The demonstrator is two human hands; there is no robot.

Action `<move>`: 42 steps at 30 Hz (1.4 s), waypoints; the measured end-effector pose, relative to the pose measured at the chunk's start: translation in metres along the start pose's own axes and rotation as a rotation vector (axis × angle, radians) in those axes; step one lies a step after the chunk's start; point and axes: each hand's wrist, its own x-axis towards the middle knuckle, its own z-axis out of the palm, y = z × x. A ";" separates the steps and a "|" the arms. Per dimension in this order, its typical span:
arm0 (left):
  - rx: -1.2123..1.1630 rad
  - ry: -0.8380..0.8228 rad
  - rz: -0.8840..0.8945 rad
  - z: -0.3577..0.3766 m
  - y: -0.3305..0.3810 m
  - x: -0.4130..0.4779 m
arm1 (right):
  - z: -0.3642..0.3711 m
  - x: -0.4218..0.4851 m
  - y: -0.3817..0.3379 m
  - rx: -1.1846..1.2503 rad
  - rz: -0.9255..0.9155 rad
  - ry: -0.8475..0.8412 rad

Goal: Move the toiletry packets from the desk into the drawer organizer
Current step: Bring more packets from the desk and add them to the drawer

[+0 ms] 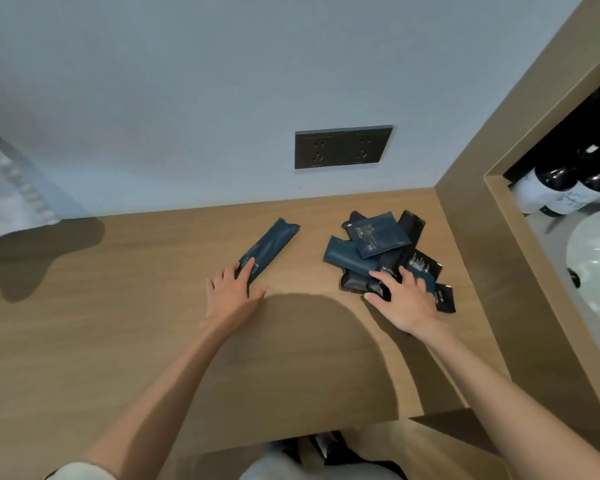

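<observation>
The near end of a long blue packet (268, 248) is being pressed by the spread fingers of the left hand (230, 293), not gripped. The right hand (403, 299) is being closed around a black packet (381, 289) at the pile of packets (378, 251) (dark, overlapping) lying on the desk (118, 323), below a wall socket (343, 146).

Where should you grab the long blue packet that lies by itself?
Grab the long blue packet at its near end, where the left hand already touches it. It lies flat and slanted on the desk, so come from above and pinch across its narrow sides.
</observation>
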 end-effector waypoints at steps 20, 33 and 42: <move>-0.292 0.017 -0.040 0.014 0.059 -0.029 | -0.014 0.042 -0.022 -0.215 -0.377 -0.175; -0.660 -0.034 -0.110 0.015 0.055 -0.048 | 0.014 0.023 -0.025 -0.392 -0.438 0.026; -0.541 0.032 -0.150 -0.003 0.050 -0.064 | -0.058 -0.001 -0.050 0.249 -0.539 0.257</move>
